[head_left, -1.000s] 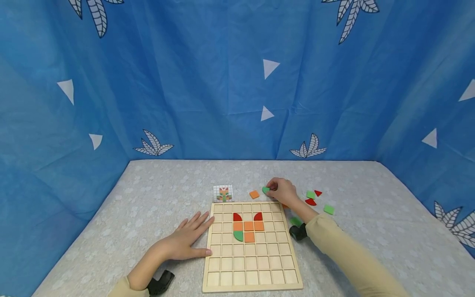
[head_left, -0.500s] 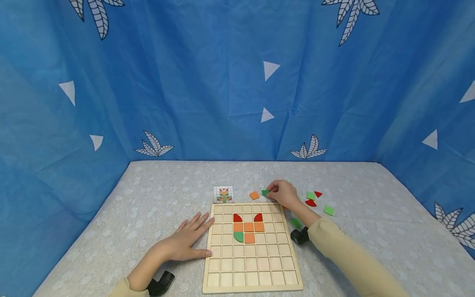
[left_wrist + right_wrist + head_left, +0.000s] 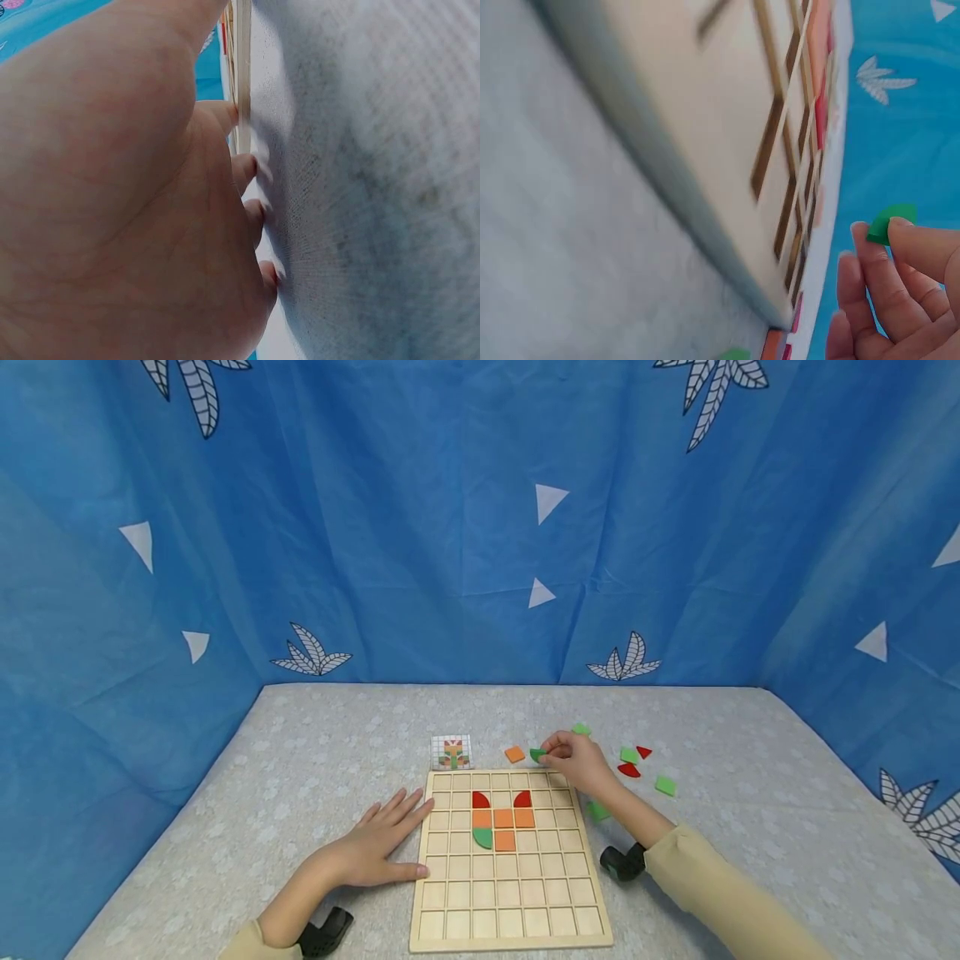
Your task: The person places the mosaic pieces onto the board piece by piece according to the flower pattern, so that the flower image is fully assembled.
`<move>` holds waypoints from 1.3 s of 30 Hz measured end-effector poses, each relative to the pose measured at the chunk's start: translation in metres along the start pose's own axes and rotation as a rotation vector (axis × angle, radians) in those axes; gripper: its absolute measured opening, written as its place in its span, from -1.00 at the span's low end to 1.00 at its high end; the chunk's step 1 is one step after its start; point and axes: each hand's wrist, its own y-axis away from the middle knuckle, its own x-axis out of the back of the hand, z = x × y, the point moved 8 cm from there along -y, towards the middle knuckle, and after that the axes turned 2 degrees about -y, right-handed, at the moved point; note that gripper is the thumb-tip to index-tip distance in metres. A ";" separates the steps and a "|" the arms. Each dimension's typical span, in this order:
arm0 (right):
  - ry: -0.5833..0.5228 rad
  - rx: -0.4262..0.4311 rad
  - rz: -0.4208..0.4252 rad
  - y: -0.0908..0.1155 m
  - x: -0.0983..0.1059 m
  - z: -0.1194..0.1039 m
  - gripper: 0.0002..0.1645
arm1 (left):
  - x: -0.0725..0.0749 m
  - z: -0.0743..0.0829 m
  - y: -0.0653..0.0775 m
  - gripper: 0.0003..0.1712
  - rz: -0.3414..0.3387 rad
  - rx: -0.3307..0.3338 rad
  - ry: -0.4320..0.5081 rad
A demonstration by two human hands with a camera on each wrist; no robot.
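Note:
Between thumb and fingertips, my right hand point(image 3: 581, 764) pinches a dark green quarter-circle tile point(image 3: 891, 222), held just beyond the far right part of the wooden grid board point(image 3: 497, 893). Straight and spread, the fingers of my left hand point(image 3: 367, 852) rest along the board's left edge; the left wrist view shows its palm point(image 3: 127, 180) beside that edge. Set in the board's cells are two red quarter-circle tiles point(image 3: 480, 800), several orange square tiles point(image 3: 503, 818) and one green quarter-circle tile point(image 3: 482, 837).
A small pattern card point(image 3: 452, 752) lies behind the board, with a loose orange square point(image 3: 514, 754) to its right. Red pieces point(image 3: 628, 770) and light green squares point(image 3: 665, 785) are scattered at the right. Another green tile point(image 3: 598, 811) lies beside the board's right edge.
With the green quarter-circle tile in its fingers, my right hand has come slightly nearer to the board. A light green tile behind it now shows. The left hand stays put.

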 end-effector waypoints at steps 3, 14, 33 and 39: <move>-0.073 0.005 -0.020 0.008 -0.002 -0.004 -0.91 | 0.000 0.000 0.000 0.01 -0.002 0.002 0.002; -0.271 0.008 -0.127 0.037 -0.011 -0.014 -0.85 | 0.000 -0.004 -0.001 0.01 0.021 -0.008 0.007; -0.259 0.035 -0.338 0.062 -0.039 -0.014 -0.91 | 0.005 0.004 0.000 0.00 0.007 -0.017 0.027; -0.312 0.019 -0.344 0.065 -0.043 -0.012 -0.97 | 0.004 0.003 0.000 0.01 0.004 -0.009 0.029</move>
